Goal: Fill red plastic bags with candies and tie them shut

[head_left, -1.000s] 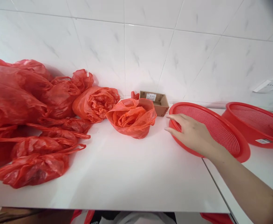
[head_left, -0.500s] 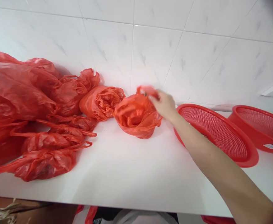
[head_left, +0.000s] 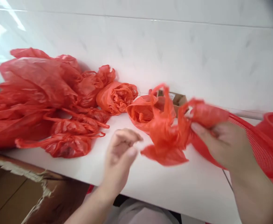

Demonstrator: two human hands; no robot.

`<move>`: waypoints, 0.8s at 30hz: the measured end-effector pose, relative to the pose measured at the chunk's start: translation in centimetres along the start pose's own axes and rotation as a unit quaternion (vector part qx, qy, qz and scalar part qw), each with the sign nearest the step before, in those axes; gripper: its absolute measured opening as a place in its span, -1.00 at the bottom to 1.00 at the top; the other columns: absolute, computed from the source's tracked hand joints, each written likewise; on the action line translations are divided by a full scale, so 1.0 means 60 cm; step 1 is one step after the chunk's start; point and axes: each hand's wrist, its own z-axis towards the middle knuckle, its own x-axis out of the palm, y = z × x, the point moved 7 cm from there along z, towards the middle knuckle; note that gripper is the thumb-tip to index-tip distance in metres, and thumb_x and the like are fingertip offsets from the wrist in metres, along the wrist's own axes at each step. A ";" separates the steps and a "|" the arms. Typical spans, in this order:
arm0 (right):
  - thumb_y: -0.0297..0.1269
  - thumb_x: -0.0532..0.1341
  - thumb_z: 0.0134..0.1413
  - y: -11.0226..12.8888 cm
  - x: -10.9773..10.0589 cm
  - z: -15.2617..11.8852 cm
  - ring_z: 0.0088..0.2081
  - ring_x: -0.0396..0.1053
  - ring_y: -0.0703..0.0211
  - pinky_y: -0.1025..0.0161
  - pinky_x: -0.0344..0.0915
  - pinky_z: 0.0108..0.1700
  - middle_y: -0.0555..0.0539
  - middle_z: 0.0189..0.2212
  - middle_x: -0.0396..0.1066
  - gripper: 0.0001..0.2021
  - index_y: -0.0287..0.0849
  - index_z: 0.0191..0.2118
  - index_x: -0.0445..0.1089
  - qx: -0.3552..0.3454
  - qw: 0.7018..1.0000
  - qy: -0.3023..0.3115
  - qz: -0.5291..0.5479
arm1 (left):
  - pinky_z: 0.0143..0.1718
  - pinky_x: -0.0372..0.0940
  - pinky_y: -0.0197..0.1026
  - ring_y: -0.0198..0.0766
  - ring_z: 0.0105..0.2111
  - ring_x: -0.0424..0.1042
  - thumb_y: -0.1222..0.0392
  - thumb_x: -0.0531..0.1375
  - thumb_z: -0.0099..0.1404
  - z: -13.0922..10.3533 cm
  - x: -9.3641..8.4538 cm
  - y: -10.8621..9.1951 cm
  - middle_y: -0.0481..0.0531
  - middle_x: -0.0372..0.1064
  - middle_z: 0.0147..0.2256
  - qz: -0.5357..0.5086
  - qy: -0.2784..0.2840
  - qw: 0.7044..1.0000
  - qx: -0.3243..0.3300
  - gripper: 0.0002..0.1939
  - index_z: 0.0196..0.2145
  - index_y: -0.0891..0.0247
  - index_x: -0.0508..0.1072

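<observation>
A crumpled red plastic bag (head_left: 165, 133) with loop handles hangs from my right hand (head_left: 227, 143), whose thumb and fingers are closed on its upper end. My left hand (head_left: 121, 155) is raised just left of the bag, fingers curled but apart from the thumb, with nothing between them. Behind the held bag, an open red bag (head_left: 141, 110) with more red plastic inside stands on the white table (head_left: 136, 186). To its left lies a bundled roll of red bags (head_left: 117, 96).
Knotted red bags (head_left: 68, 144) and a large heap of red bags (head_left: 38, 81) cover the table's left side. Red mesh baskets (head_left: 264, 149) sit at the right, partly behind my right arm. A small cardboard box (head_left: 179, 99) is by the wall. A torn cardboard box (head_left: 45, 189) stands below the front edge.
My right hand has drawn a red bag away from the open bag, toward me and to the right. My left hand has come into view. The camera has turned, and the small box now shows.
</observation>
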 end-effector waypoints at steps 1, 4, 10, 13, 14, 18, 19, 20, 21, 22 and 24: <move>-0.21 0.24 0.16 -0.010 0.014 -0.028 -0.26 0.49 0.10 0.27 0.40 -0.37 -0.01 -0.25 0.53 -0.81 -0.01 -0.11 0.48 0.005 0.999 0.039 0.007 | 0.07 0.26 0.04 -0.12 0.02 0.34 0.17 0.30 0.23 -0.003 0.007 0.013 0.11 0.31 0.06 0.014 0.000 1.000 -0.007 -0.57 0.05 0.15 0.34; -0.22 0.25 0.15 -0.045 0.054 -0.094 -0.13 0.48 0.08 0.25 0.46 -0.23 -0.04 -0.07 0.49 -0.71 0.01 0.01 0.44 0.032 0.985 0.124 0.115 | 0.13 0.18 0.01 -0.12 -0.01 0.35 0.19 0.41 0.04 -0.013 0.051 0.077 0.09 0.38 -0.05 -0.008 0.085 0.993 -0.081 -0.45 -0.02 0.19 0.36; -0.17 0.31 0.07 -0.138 0.037 -0.139 -0.13 0.46 0.14 0.21 0.42 -0.10 -0.02 -0.17 0.50 -0.79 -0.03 -0.15 0.49 0.195 0.944 -0.024 0.264 | -0.37 0.30 -0.26 -0.34 -0.48 0.35 0.02 0.24 0.23 -0.023 0.052 0.157 -0.06 0.37 -0.48 -0.121 0.138 0.960 -0.211 -0.75 -0.40 0.27 0.39; -0.16 0.32 0.05 -0.190 0.017 -0.157 -0.23 0.43 0.22 0.27 0.39 -0.19 0.01 -0.24 0.47 -0.78 -0.03 -0.16 0.48 0.252 0.896 -0.123 0.345 | -0.26 0.33 -0.26 -0.36 -0.42 0.36 0.02 0.22 0.26 -0.005 0.009 0.171 -0.11 0.37 -0.44 -0.112 0.090 0.966 -0.214 -0.77 -0.37 0.24 0.38; -0.15 0.32 0.05 -0.204 0.016 -0.164 -0.25 0.42 0.23 0.28 0.38 -0.23 0.00 -0.24 0.46 -0.78 -0.05 -0.16 0.47 0.264 0.888 -0.131 0.353 | -0.22 0.34 -0.25 -0.36 -0.40 0.37 0.02 0.23 0.26 -0.002 0.000 0.175 -0.10 0.38 -0.42 -0.105 0.087 0.967 -0.217 -0.77 -0.36 0.24 0.39; -0.13 0.28 0.10 -0.227 0.006 -0.187 -0.28 0.43 0.18 0.19 0.40 -0.25 -0.06 -0.23 0.44 -0.72 -0.09 -0.08 0.41 0.287 0.899 -0.135 0.302 | -0.14 0.35 -0.22 -0.32 -0.30 0.39 -0.01 0.23 0.27 -0.001 -0.009 0.185 -0.06 0.41 -0.33 -0.077 0.092 0.964 -0.235 -0.75 -0.35 0.25 0.42; -0.14 0.27 0.11 -0.218 -0.003 -0.190 -0.25 0.44 0.15 0.15 0.41 -0.22 -0.07 -0.21 0.44 -0.71 -0.09 -0.06 0.39 0.274 0.909 -0.152 0.275 | -0.12 0.35 -0.21 -0.31 -0.28 0.40 -0.02 0.22 0.27 -0.002 -0.007 0.183 -0.06 0.42 -0.32 -0.071 0.091 0.965 -0.237 -0.75 -0.34 0.24 0.43; -0.16 0.26 0.12 -0.202 -0.017 -0.192 -0.22 0.44 0.12 0.12 0.40 -0.18 -0.09 -0.18 0.44 -0.70 -0.10 -0.04 0.37 0.249 0.920 -0.181 0.241 | -0.09 0.35 -0.19 -0.30 -0.25 0.40 -0.02 0.22 0.28 -0.004 -0.004 0.180 -0.06 0.42 -0.31 -0.066 0.090 0.965 -0.236 -0.75 -0.33 0.23 0.43; -0.19 0.25 0.13 -0.180 -0.033 -0.193 -0.18 0.45 0.11 0.10 0.39 -0.14 -0.11 -0.15 0.43 -0.70 -0.10 -0.02 0.35 0.213 0.930 -0.220 0.204 | -0.07 0.34 -0.18 -0.29 -0.24 0.41 -0.03 0.22 0.28 -0.006 0.001 0.175 -0.05 0.43 -0.31 -0.061 0.092 0.966 -0.234 -0.75 -0.31 0.23 0.43; -0.24 0.24 0.14 -0.151 -0.048 -0.194 -0.16 0.44 0.11 0.10 0.38 -0.11 -0.11 -0.13 0.42 -0.71 -0.10 -0.01 0.34 0.169 0.937 -0.258 0.164 | -0.05 0.34 -0.16 -0.28 -0.23 0.42 -0.02 0.22 0.28 -0.008 0.008 0.169 -0.04 0.44 -0.31 -0.059 0.099 0.966 -0.231 -0.75 -0.30 0.23 0.44; -0.33 0.21 0.16 -0.090 -0.055 -0.188 -0.14 0.43 0.13 0.14 0.36 -0.09 -0.10 -0.14 0.42 -0.75 -0.09 -0.03 0.35 0.081 0.953 -0.273 0.099 | -0.02 0.34 -0.13 -0.26 -0.22 0.43 0.00 0.22 0.29 -0.015 0.029 0.156 -0.03 0.45 -0.31 -0.066 0.120 0.964 -0.228 -0.77 -0.29 0.24 0.45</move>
